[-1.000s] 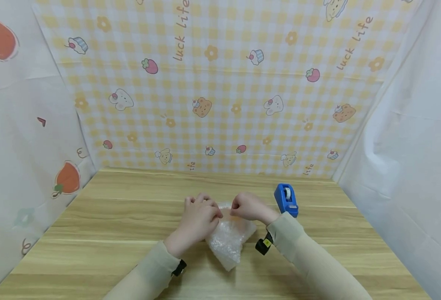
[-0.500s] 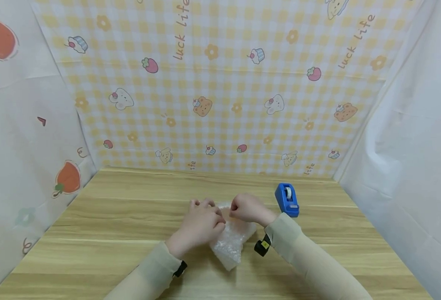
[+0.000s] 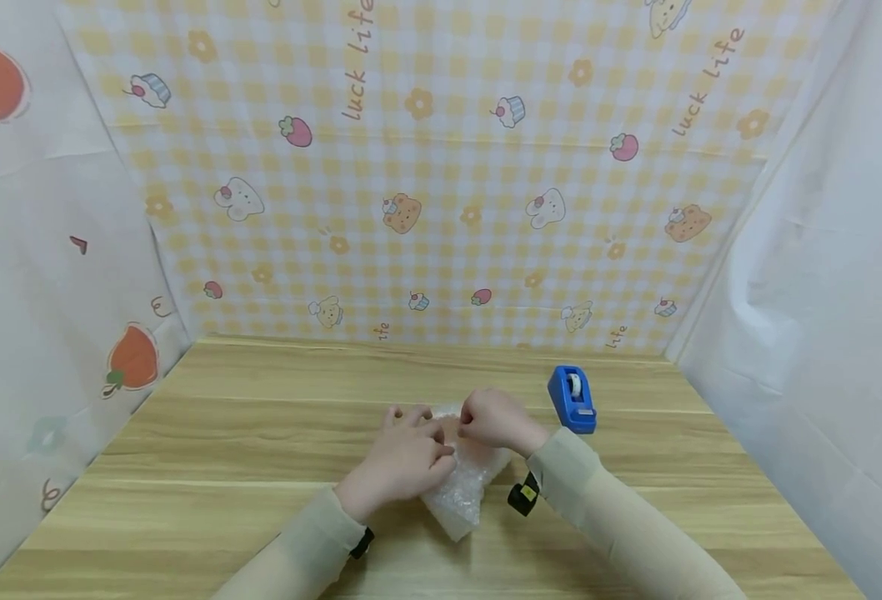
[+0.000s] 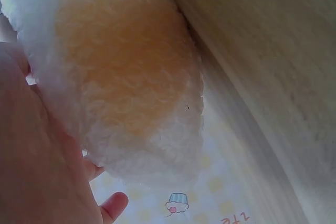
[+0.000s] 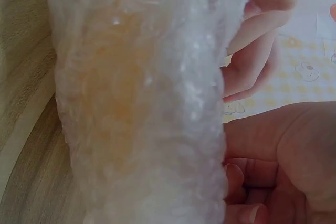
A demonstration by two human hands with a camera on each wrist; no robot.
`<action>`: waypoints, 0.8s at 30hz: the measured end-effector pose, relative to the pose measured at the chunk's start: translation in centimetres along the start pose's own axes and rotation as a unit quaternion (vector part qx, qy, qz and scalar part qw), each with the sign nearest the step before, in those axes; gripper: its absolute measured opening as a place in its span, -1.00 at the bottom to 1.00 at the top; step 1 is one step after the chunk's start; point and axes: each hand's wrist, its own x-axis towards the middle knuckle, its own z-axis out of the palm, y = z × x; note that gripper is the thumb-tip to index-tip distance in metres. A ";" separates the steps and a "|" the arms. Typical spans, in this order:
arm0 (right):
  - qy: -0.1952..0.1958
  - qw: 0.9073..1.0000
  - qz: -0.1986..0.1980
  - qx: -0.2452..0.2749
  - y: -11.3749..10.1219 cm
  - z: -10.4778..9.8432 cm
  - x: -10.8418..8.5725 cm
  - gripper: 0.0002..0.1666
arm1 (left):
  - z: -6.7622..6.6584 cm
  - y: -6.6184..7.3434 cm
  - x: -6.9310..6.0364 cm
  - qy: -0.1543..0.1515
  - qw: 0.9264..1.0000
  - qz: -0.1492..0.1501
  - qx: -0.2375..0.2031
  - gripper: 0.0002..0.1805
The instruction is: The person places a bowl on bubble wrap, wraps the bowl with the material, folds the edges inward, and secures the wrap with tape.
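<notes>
A bubble-wrapped package [image 3: 459, 500] lies on the table between both hands; something orange shows blurrily through the wrap in both wrist views. My left hand [image 3: 403, 458] reaches over its left side, thumb and forefinger bent together on the upper wrap, the outer fingers spread. Against the far right part, my right hand [image 3: 497, 421] has curled fingers pinching the wrap. In the right wrist view, the right hand [image 5: 294, 161] is beside the bubble wrap [image 5: 147, 103], with left-hand fingers [image 5: 257, 61] above it. Exactly what lies between the fingertips is hidden.
A blue tape dispenser [image 3: 572, 400] with a white roll stands behind the right forearm. The wooden table [image 3: 261, 400] ends at a yellow checked cloth [image 3: 441, 250] at the back, and white cloths hang on both sides.
My left hand has shifted right and slightly nearer over the package, its thumb farther across the wrap. The right hand has stayed almost in place. The tape dispenser has not moved.
</notes>
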 end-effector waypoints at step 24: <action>0.010 1.000 -0.011 -0.013 -0.7 0.4 -0.3 -0.65 | 1.0 0.6 0.0 -0.046 0.999 -0.023 0.014 -0.52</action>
